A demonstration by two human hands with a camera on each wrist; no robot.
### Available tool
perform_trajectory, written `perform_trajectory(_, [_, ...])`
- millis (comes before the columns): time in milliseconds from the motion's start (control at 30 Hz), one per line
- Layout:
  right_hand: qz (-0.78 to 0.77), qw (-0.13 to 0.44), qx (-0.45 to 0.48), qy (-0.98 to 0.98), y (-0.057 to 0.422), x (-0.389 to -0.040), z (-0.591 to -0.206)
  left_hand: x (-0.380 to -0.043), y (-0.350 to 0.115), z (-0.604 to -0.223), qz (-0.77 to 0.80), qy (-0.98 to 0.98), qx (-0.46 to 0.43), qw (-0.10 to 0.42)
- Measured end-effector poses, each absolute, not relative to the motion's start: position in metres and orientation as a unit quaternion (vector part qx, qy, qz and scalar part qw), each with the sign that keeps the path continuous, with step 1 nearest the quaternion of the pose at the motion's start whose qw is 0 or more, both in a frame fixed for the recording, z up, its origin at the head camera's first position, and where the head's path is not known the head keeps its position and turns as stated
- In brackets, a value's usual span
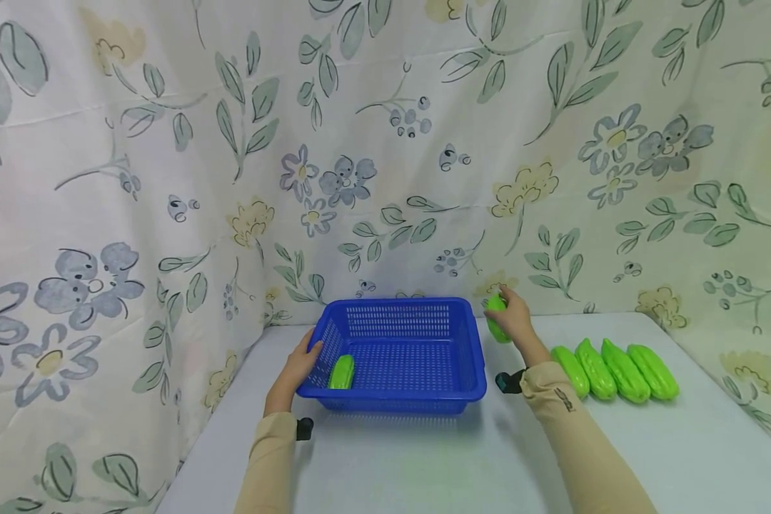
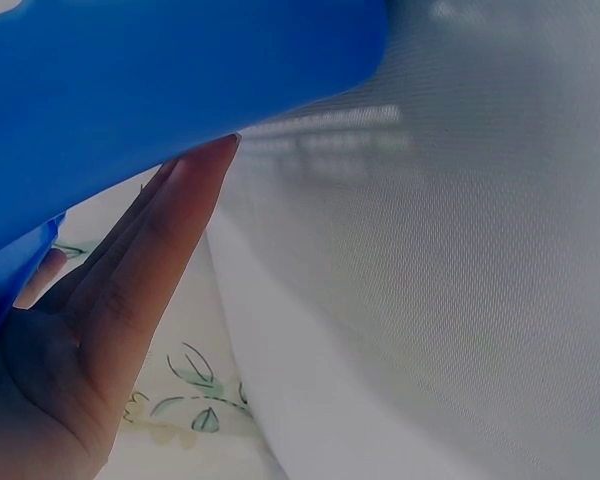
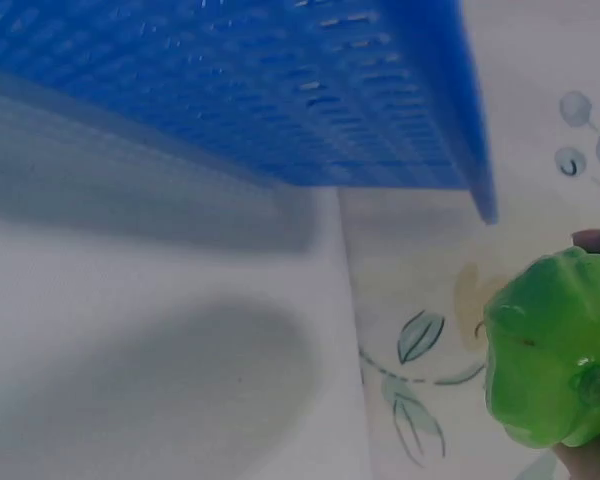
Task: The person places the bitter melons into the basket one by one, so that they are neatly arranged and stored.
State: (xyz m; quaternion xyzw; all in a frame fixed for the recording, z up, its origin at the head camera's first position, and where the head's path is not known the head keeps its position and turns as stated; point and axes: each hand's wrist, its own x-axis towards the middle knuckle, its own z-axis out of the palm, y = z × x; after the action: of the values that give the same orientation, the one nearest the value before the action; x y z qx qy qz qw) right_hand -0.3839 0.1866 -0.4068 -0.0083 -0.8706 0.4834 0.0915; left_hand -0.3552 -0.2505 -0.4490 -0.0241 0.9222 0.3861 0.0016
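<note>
We've got our right hand [image 1: 517,321] curled round a green veggie [image 1: 500,332], held up just beside the right end of the blue basket [image 1: 392,395]. Our left hand [image 1: 298,366] grips the basket's left rim. Another veggie [image 1: 343,372] lies inside, and four more veggies [image 1: 626,371] sit lined up on the table [image 1: 411,464].

Both arms extend forward, apart, in beige sleeves [image 1: 271,453] reaching close to the wrists; the left forearm [image 1: 283,395] runs nearly straight ahead, its hand [image 1: 299,365] gripping, the fingers long and almost straight in the left wrist view; the right forearm [image 1: 581,435] slants inward, the right hand [image 1: 517,321] farther forward, thumb and fingers curved in a grip.
</note>
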Motion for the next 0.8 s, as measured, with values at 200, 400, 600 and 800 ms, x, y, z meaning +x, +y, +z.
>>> perform_trajectory(200, [0.495, 0.104, 0.005, -0.863, 0.176, -0.384, -0.396, -0.355, -0.250, -0.449, 0.390, 0.920, -0.026, 0.004])
perform_trajectory(400, [0.500, 0.115, 0.004, -0.858, 0.162, -0.386, -0.386, -0.354, -0.250, -0.448, 0.392, 0.920, -0.029, 0.002])
perform_trajectory(600, [0.510, 0.107, 0.002, -0.853, 0.147, -0.387, -0.379, -0.354, -0.249, -0.447, 0.393, 0.919, -0.033, 0.003])
perform_trajectory(800, [0.524, 0.097, 0.013, -0.846, 0.132, -0.386, -0.374, -0.353, -0.249, -0.448, 0.394, 0.918, -0.037, 0.009])
